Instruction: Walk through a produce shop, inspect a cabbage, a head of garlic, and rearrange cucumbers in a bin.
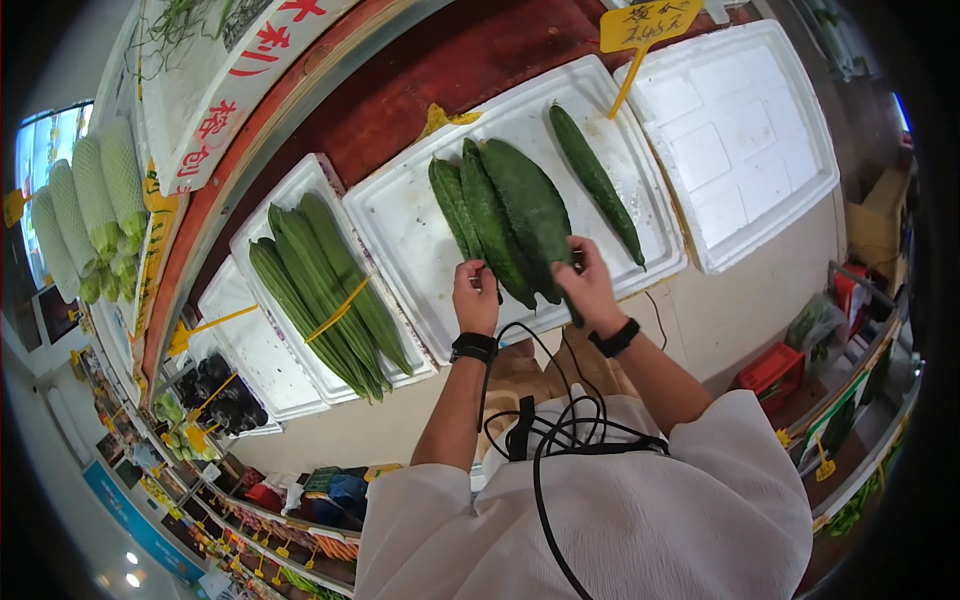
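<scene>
Several dark green cucumbers lie side by side, slanting, in a white foam tray before me. My right hand is closed round the lower end of a long cucumber at the right of this group, thumb on top. At the lower end of the leftmost cucumber, my left hand has its fingers curled in against it; part of the grip is hidden. Apart from the group, one slim cucumber lies along the tray's right side.
A yellow price tag stands at the far edge. To the right is an upturned white foam tray or lid. Ridged luffas fill a tray at the left. Black cables hang before my body. A red crate stands lower right.
</scene>
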Demonstrator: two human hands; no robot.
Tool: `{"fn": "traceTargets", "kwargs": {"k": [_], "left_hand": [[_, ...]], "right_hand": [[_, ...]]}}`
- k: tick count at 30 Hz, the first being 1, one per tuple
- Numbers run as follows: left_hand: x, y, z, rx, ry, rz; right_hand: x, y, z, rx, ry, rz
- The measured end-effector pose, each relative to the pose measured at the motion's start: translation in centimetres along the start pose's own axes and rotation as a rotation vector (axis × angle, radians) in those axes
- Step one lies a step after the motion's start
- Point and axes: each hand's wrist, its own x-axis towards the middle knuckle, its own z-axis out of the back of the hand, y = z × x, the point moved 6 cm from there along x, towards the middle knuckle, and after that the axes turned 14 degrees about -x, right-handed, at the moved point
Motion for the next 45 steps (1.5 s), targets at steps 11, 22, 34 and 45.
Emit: {"fn": "traceTargets", "kwargs": {"k": [11,22,34,45], "left_hand": [[-0.5,0.5,-0.6,-0.022,0.019,0.008],[-0.3,-1.0,-0.5,0.2,-0.018,-0.147],[1.7,3.2,5.4,0.342,-0.272,-0.084],[4.0,6.6,9.5,0.385,-0.342,0.027]], "right_hand": [[-0.4,2.6,-3.3,-0.522,-0.121,0.265],[6.6,-2.0,7.6,-0.993,-0.496,0.17],[8.7,-4.7,8.0,-0.86,-0.381,0.222],[2.4,-1.7,4.0,-0.433,-0.214,0.108]]}}
